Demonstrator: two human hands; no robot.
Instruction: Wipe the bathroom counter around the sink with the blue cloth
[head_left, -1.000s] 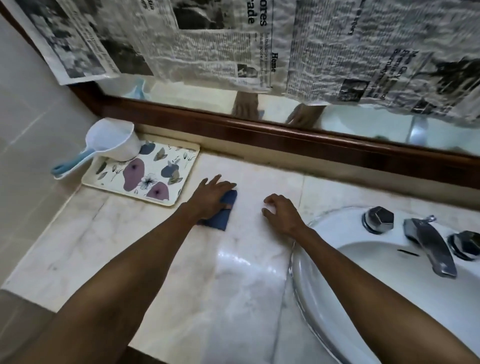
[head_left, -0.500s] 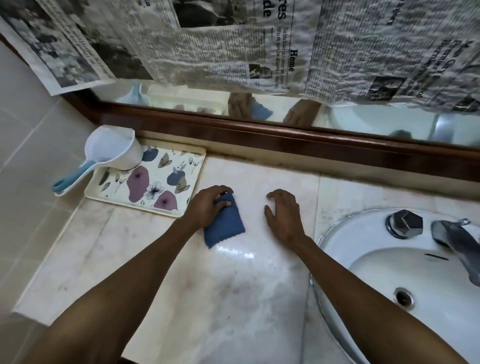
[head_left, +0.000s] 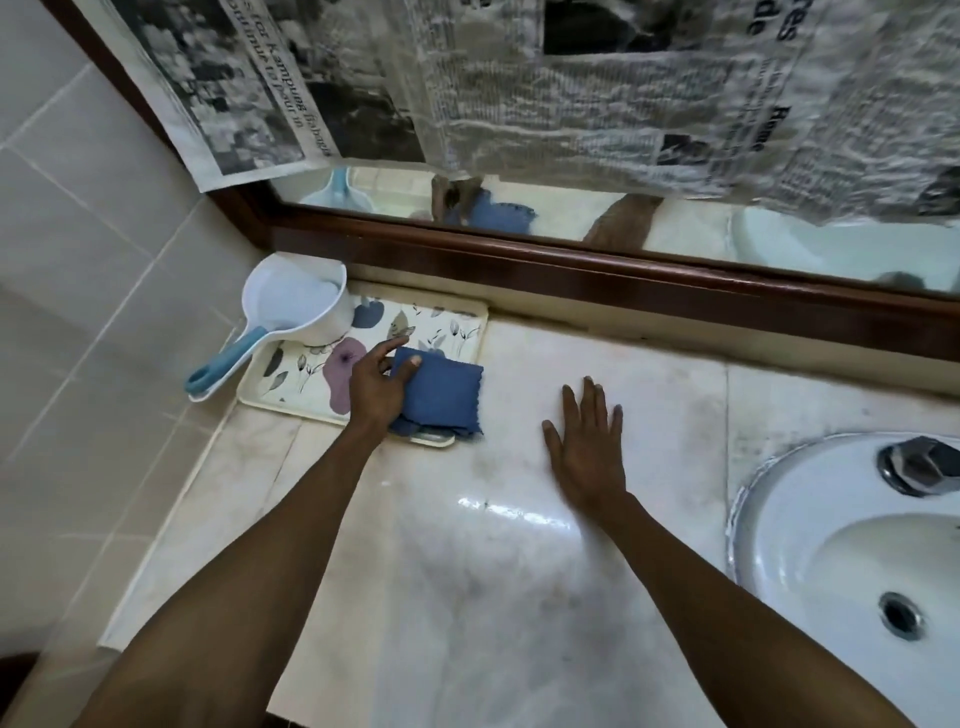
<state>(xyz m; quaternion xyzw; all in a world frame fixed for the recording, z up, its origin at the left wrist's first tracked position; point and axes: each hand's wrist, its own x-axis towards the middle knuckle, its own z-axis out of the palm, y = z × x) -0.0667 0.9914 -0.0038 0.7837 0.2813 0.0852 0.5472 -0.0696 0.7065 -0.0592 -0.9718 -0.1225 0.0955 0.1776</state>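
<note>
While left hand (head_left: 376, 384) presses folded blue cloth (head_left: 441, 397), glossy marble counter (head_left: 493, 571), perhaps damp.

Blue cloth (head_left: 441, 389), floral cream tray (head_left: 311, 379), white scoop (head_left: 293, 306) w/ blue handle, white sink (head_left: 810, 551).

Pale grey tiles (head_left: 78, 270) cover the wall on the left, meeting a mirror (head_left: 691, 228) in a dark wooden frame (head_left: 623, 291). Sheets of newspaper (head_left: 597, 88) hang over most of the glass. Light glares off the polished marble below, near the middle.
</note>
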